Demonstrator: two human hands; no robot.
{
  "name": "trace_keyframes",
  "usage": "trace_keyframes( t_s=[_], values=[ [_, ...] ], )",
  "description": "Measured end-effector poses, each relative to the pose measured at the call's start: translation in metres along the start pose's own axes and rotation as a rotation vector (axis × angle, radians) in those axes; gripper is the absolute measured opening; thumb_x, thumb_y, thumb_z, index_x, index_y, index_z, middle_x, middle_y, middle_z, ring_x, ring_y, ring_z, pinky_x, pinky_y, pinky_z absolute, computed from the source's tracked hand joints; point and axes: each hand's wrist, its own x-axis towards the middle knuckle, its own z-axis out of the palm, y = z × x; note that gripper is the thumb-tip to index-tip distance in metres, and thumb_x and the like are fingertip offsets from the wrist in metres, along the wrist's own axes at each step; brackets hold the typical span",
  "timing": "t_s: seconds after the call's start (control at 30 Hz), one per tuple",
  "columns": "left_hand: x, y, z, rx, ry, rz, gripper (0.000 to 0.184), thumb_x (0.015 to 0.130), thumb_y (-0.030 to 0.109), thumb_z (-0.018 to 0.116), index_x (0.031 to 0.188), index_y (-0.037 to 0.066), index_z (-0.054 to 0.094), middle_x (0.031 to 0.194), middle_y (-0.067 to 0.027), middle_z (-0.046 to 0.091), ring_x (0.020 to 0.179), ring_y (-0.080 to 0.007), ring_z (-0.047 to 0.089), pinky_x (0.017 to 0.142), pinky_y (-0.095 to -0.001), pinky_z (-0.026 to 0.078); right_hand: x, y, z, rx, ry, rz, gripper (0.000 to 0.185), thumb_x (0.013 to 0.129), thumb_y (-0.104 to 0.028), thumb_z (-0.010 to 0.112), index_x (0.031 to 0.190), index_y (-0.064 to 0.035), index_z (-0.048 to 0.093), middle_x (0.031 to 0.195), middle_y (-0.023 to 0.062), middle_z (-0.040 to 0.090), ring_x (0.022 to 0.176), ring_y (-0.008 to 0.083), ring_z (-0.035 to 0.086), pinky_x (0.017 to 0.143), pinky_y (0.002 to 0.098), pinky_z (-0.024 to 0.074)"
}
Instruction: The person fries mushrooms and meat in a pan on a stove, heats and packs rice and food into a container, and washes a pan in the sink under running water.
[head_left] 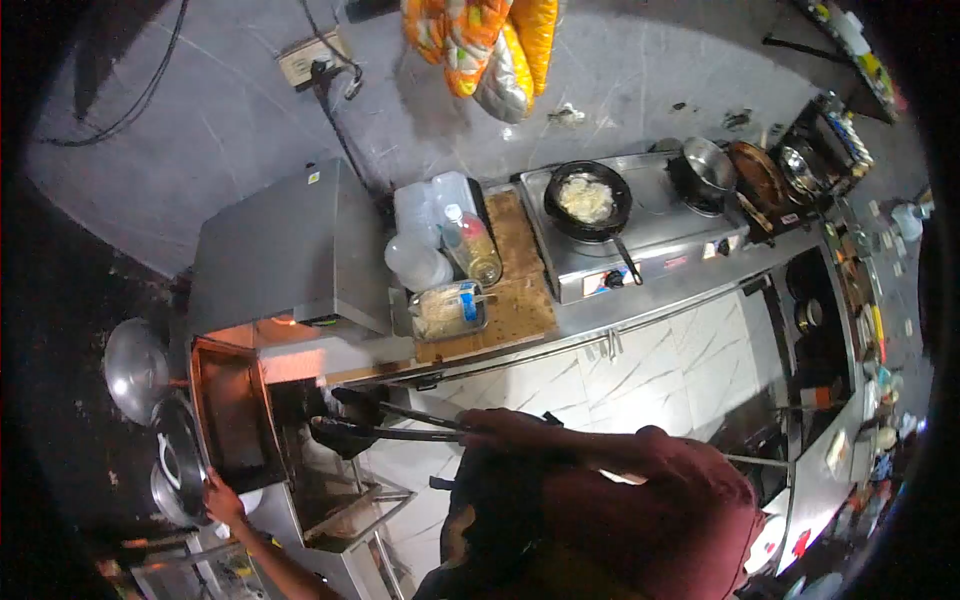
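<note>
At the lower left, my left hand (224, 500) is closed at the outer corner of the lowered oven door (232, 415). The grey oven (275, 250) stands open, with an orange glow inside. My right hand (490, 428) grips a pair of tongs (415, 433) near the middle. Their dark tips are apart and point left, in front of the oven opening; nothing can be made out between them. On the stove (655, 225), a black frying pan (560, 222) holds pale, whitish-yellow food (587, 198).
Clear plastic containers (418, 262), an oil bottle (472, 245) and a tub of crumb-like food (440, 312) stand between oven and stove. A steel pot (709, 165) sits on the right burner. Quilted mitts (500, 50) hang above. Pans (137, 370) hang left of the oven.
</note>
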Motion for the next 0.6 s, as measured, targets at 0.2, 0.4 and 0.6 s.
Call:
trace_keyframes(
  t_s=[0.2, 0.4, 0.6],
  values=[
    [0.001, -0.035, 0.047, -1.021, -0.56, -0.219, 0.065, 0.101, 0.058, 0.038, 0.116, 0.002, 0.066, 0.107, -0.0121, 0.068, 0.102, -0.025, 0.06, 0.095, -0.0378, 0.039, -0.052, -0.004, 0.036, 0.024, 0.359, 0.033, 0.035, 0.097, -0.033, 0.061, 0.117, -0.0053, 0.058, 0.092, 0.0207, 0.067, 0.089, 0.0358, 0.067, 0.078, 0.0441, 0.0518],
    [-0.07, 0.101, 0.093, -1.467, -0.482, -0.023, 0.05, 0.1, 0.044, 0.05, 0.121, 0.0, 0.059, 0.11, -0.0078, 0.06, 0.105, -0.0198, 0.054, 0.097, -0.0314, 0.038, -0.131, 0.015, 0.071, 0.085, 0.965, 0.257, 0.026, 0.097, -0.027, 0.061, 0.11, -0.0039, 0.057, 0.079, 0.0199, 0.063, 0.07, 0.0304, 0.063, 0.066, 0.0394, 0.0495],
    [-0.077, 0.297, 0.059, -1.703, -0.34, 0.275, 0.034, 0.103, 0.023, 0.052, 0.125, -0.001, 0.057, 0.117, -0.0067, 0.06, 0.109, -0.0197, 0.056, 0.098, -0.0338, 0.041, -0.17, 0.032, 0.036, 0.001, 1.324, 0.268, 0.03, 0.1, -0.023, 0.056, 0.113, 0.004, 0.056, 0.088, 0.0173, 0.064, 0.082, 0.0206, 0.059, 0.078, 0.0353, 0.0478]
  ],
)
